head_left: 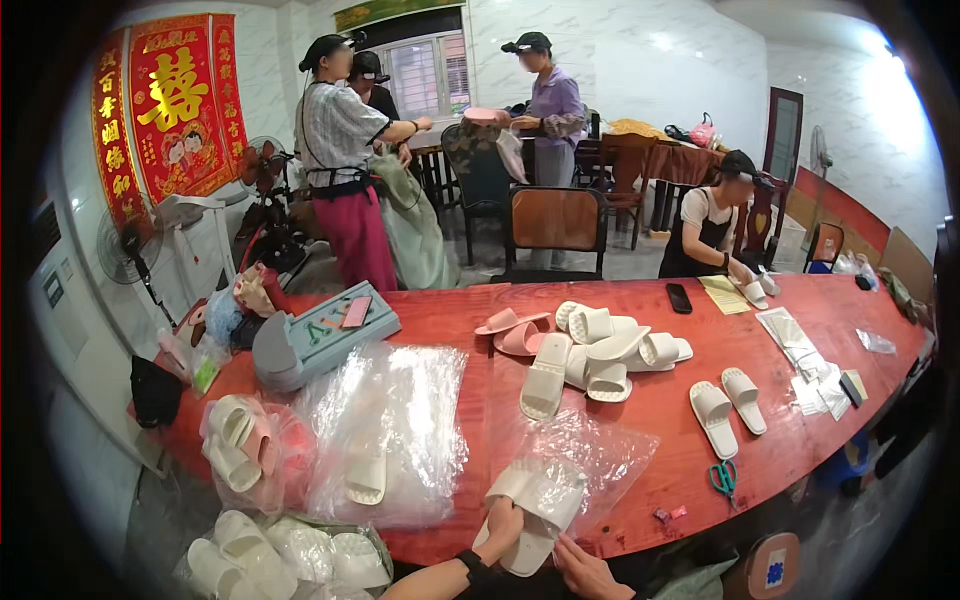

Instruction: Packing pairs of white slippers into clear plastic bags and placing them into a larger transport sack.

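Note:
At the near table edge, a pair of white slippers [535, 500] lies partly inside a clear plastic bag [610, 450], which spreads out beyond them to the far right. My left hand [502, 530], with a dark band on its wrist, is closed on the nearer slipper at its strap. Beside that slipper's heel is my right hand [585, 572], its fingers pressed together at what looks like the bag's edge. Left of my hands lies a stack of flat clear bags [410, 430], and one white slipper [366, 480] shows at its near end.
Loose white slippers [615, 345] and pink slippers [515, 330] are heaped mid-table; another white pair [725, 410] is nearer the right. Green-handled scissors [722, 480] lie by the edge. Bagged slippers [240, 450] and a grey-blue crate [325, 335] stand left. A co-worker [715, 220] sits across.

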Demonstrator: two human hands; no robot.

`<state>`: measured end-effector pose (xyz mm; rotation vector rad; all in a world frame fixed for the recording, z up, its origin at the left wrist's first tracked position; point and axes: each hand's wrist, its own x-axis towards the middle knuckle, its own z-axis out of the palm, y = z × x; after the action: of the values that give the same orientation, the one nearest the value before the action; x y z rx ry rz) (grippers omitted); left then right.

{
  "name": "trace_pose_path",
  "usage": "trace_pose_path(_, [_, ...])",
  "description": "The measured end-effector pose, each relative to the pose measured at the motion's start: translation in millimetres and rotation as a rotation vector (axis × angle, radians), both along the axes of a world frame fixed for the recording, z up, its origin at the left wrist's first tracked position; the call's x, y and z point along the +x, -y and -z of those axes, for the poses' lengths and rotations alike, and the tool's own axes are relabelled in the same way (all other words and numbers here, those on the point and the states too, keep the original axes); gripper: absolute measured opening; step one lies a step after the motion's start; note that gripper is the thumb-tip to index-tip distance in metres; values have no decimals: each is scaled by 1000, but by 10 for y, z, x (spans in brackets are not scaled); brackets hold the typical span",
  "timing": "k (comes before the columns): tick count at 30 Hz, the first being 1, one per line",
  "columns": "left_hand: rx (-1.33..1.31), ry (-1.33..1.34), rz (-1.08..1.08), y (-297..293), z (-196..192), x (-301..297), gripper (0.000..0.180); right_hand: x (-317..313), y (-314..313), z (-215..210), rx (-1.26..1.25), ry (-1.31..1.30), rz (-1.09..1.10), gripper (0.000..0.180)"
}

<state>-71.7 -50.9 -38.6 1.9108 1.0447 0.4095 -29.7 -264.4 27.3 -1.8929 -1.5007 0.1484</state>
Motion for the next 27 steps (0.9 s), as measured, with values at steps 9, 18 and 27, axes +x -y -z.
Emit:
trace_pose_path(9, [170,-15,126,132,-285,-93,22,-50,-92,-194,-93,-37,86,45])
trace_pose_path(18, [192,-99,240,237,-383,-190,17,93,-107,-252,-127,85,173,52])
trace_pose_path(27, [702,157,587,239,-420,-275,13,404,-216,-418,-32,-41,102,50])
